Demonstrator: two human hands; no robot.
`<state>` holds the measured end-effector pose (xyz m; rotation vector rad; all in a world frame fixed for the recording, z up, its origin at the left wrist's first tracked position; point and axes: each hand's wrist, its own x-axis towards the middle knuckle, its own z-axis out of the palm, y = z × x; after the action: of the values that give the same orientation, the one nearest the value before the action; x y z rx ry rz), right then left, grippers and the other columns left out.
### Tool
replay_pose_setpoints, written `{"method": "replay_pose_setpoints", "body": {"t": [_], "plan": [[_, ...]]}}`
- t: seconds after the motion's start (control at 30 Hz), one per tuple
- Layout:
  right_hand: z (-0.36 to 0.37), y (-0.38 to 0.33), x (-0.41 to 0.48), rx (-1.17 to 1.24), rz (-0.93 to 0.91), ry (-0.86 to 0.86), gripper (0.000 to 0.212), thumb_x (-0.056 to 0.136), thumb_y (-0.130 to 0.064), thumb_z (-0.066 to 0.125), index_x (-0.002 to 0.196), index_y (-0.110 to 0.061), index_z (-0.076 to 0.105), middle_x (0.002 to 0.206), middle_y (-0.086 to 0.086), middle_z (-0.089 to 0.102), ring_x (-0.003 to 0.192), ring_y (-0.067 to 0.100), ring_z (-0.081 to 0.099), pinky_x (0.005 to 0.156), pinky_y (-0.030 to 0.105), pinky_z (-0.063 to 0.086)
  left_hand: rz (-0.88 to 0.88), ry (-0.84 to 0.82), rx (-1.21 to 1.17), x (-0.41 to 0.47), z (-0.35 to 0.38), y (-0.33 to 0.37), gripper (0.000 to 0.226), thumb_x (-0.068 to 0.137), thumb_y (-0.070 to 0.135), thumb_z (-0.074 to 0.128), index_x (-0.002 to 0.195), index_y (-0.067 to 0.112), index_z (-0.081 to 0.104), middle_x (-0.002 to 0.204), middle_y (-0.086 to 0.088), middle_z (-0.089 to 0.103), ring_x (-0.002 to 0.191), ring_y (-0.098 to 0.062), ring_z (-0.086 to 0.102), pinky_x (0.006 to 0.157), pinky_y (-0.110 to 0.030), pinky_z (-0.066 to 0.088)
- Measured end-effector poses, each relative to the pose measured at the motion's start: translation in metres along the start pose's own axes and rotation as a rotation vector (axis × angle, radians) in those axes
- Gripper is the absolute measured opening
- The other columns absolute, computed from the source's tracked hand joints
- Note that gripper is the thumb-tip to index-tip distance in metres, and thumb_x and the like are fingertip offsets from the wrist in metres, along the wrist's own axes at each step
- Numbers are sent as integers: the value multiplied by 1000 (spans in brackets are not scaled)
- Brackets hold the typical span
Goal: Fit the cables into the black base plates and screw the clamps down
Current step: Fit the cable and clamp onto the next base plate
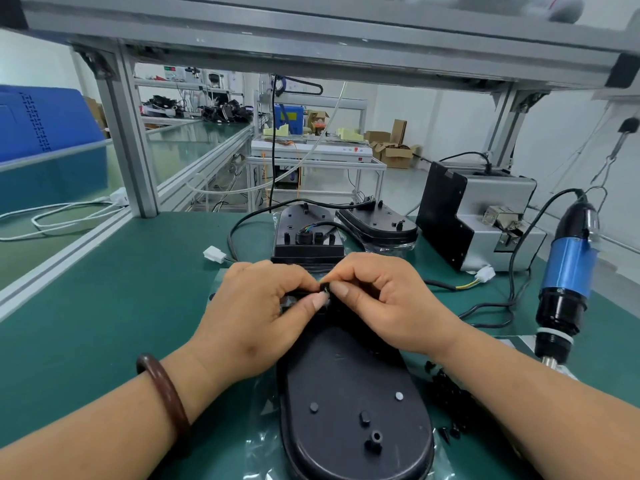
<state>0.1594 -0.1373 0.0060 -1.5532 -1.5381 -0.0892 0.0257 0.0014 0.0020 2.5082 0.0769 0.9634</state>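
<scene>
Working across the green table (104, 306), I'd place everything off the near black base plate (346, 393), which lies flat on a clear bag right in front of the person with its little posts facing up. Past its far end sit two more base plates (306, 237), and the closer one looks like it already has a cable seated. Off to the right of the near plate is the grey screw feeder (485, 216), and closer in on that side the blue electric screwdriver (568, 265) hangs tip down. Both hands meet over the plate's far end: the left hand (256, 306) and right hand (381, 299) each pinch the same small black part (325, 289) between thumb and forefinger. Can't tell if it's the clamp or the cable's end piece, since the fingers hide most of it. A black cable (446, 286) trails out to the right of the plate from under the right hand. Loose black screws (446, 386) lie just beside the plate's right edge. My guess is this is the seating step, so get that part square and fully down in its slot before letting go. Keep the cable untwisted, make sure no wires get trapped under the clamp, then pin it with the left hand while the right goes for a screw.
</scene>
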Motion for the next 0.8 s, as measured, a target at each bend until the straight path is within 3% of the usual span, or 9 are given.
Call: {"method": "replay_pose_setpoints", "body": {"t": [0.13, 0.27, 0.43, 0.57, 0.8], "plan": [[2, 0, -1, 35, -18, 33, 9, 86, -8, 62, 88, -4, 70, 79, 6, 66, 71, 22, 59, 66, 41, 49, -10, 4, -41, -1, 1, 0, 11, 81, 33, 61, 80, 30, 71, 71, 16, 67, 72, -6, 60, 71, -33, 47], [2, 0, 1, -31, -58, 26, 7, 86, -4, 64, 85, -3, 71, 78, 3, 65, 71, 16, 59, 66, 27, 47, -113, -10, -179, -3, 3, -3, 6, 80, 31, 67, 81, 32, 73, 77, 17, 69, 76, -6, 64, 68, -17, 47], [3, -3, 1, -79, -61, 25, 9, 86, -4, 60, 82, -3, 68, 76, -1, 62, 70, 9, 55, 68, 22, 44, -73, -11, -100, -2, 5, -4, 15, 79, 43, 58, 82, 32, 67, 69, 16, 64, 67, -5, 59, 66, -31, 48], [3, -2, -1, -21, 23, 15, 9, 89, -1, 61, 83, -4, 67, 76, -6, 61, 71, 3, 54, 71, 17, 42, -7, 2, 10, -2, 4, 0, 20, 83, 47, 49, 81, 32, 61, 65, 15, 59, 64, -2, 52, 75, -42, 43], [2, 0, -2, 71, 102, 8, 8, 87, -13, 61, 89, -11, 69, 77, 1, 62, 68, 11, 53, 65, 22, 44, -13, 10, 124, -1, 1, 3, 32, 87, 47, 37, 74, 30, 60, 64, 13, 57, 68, -6, 50, 83, -39, 38]]}}
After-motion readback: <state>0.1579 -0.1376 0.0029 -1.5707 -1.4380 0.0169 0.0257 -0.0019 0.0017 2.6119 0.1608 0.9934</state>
